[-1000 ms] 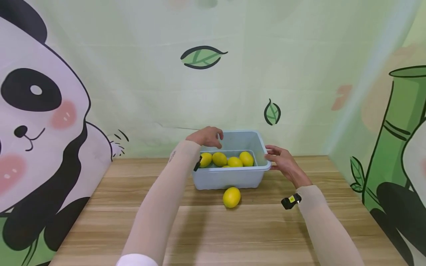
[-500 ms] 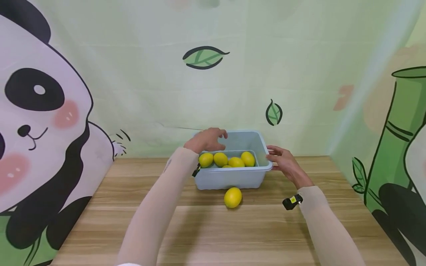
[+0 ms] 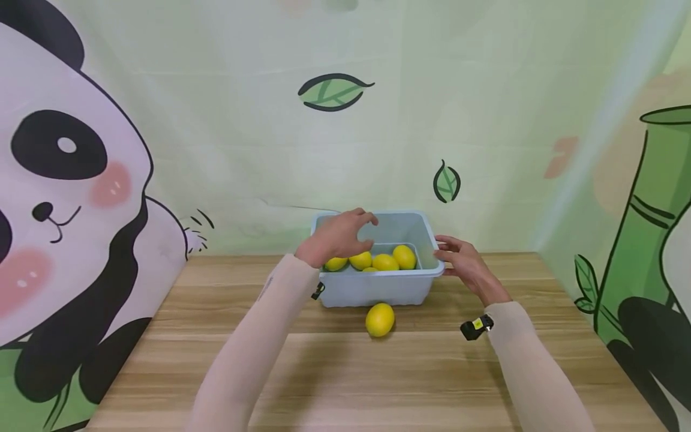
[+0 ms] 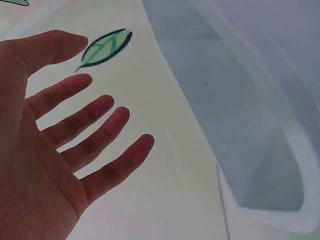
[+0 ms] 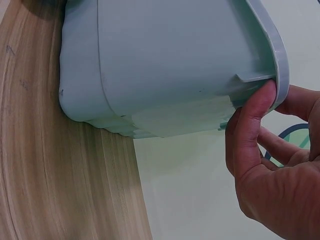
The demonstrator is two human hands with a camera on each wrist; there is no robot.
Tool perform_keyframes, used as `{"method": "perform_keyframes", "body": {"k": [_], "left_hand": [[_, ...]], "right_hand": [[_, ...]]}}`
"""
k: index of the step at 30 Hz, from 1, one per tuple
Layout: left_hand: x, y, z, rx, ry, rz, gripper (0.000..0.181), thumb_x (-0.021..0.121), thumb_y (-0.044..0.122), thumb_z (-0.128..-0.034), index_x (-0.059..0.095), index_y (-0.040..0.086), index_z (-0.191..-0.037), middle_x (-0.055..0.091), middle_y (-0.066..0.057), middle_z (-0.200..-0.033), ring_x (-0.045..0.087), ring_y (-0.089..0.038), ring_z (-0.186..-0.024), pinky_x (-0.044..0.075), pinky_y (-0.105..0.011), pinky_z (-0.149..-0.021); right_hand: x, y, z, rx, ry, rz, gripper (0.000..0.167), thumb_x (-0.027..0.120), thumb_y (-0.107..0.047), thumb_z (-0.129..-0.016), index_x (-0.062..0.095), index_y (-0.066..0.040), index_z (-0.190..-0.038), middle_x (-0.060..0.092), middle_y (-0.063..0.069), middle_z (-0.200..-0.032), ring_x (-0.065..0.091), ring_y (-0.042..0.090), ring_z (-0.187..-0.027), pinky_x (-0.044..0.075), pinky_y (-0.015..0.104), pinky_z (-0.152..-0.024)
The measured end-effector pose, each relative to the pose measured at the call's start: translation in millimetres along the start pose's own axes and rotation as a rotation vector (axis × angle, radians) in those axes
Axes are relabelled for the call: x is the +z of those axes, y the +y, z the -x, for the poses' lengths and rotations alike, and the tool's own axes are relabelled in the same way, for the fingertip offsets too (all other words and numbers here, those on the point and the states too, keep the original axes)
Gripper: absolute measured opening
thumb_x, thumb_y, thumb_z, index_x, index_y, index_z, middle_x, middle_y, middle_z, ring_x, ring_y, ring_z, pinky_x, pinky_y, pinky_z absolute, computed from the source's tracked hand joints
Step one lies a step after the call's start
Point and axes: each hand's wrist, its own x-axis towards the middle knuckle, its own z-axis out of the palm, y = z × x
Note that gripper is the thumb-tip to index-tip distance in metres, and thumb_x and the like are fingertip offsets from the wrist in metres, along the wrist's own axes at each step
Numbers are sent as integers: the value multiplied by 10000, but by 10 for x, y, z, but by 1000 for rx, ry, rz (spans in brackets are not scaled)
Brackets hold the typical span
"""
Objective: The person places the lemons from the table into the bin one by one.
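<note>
In the head view, a pale blue plastic bin (image 3: pixel 378 291) stands on the table with several yellow lemons (image 3: pixel 403 257) inside. One more lemon (image 3: pixel 380 320) lies on the wood just in front of it. My left hand (image 3: pixel 339 235) hovers over the bin's left part, covering some of the fruit. The left wrist view shows that hand (image 4: pixel 32 165) with fingers spread and nothing in them, apart from the bin wall (image 4: pixel 210 85). At the bin's right end, my right hand (image 3: pixel 466 267) pinches the rim; the right wrist view shows its fingers (image 5: pixel 255 125) curled around the rim's edge.
The bin stands near the back of the wooden table (image 3: pixel 432 372), close to a printed cloth backdrop (image 3: pixel 232 120). Panda and bamboo drawings cover the side walls. Small black wrist cameras (image 3: pixel 477 327) sit on both sleeves.
My left hand has moved to the right over the bin and slightly nearer, its fingers and thumb more spread. The right hand stays at the rim. The lemons and bin stay put.
</note>
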Motion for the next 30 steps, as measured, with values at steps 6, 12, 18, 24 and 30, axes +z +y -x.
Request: {"method": "perform_keyframes", "body": {"k": [6, 12, 18, 24, 30], "left_hand": [[43, 87, 157, 51, 82, -32, 437, 601, 349, -933, 549, 221, -1348, 525, -13, -1414, 590, -214, -1094, 552, -364, -841], [74, 175, 299, 98, 162, -60, 433, 620, 340, -927, 562, 214, -1337, 539, -3, -1398, 591, -203, -1121, 557, -322, -750], [138, 248, 431, 152, 225, -74, 435, 637, 331, -922, 576, 191, -1330, 554, -18, -1380, 600, -207, -1143, 571, -346, -802], [257, 331, 545, 207, 265, -76, 444, 643, 316, -920, 574, 162, -1331, 572, -25, -1341, 604, -208, -1127, 568, -309, -735], [359, 460, 611, 222, 237, -75, 455, 628, 330, -929, 555, 167, -1347, 556, -40, -1371, 604, -217, -1151, 580, -305, -724]], "right_hand": [[-3, 5, 3, 10, 3, -1, 557, 535, -185, -998, 349, -153, -1522, 404, 186, -1488, 490, 390, -1268, 579, 323, -877], [-7, -1, 12, 1, -2, 14, 552, 535, -193, -1000, 354, -152, -1520, 400, 193, -1493, 500, 362, -1224, 579, 300, -859], [-2, 2, 6, -2, -9, 7, 554, 535, -189, -999, 352, -148, -1520, 393, 187, -1498, 467, 400, -1270, 577, 277, -839], [-3, 7, 4, -11, -8, 5, 548, 529, -175, -999, 355, -140, -1518, 390, 195, -1495, 482, 375, -1240, 580, 278, -828], [-1, -1, 1, -22, -11, -19, 553, 527, -155, -998, 348, -114, -1520, 383, 212, -1502, 463, 396, -1261, 580, 271, -809]]}}
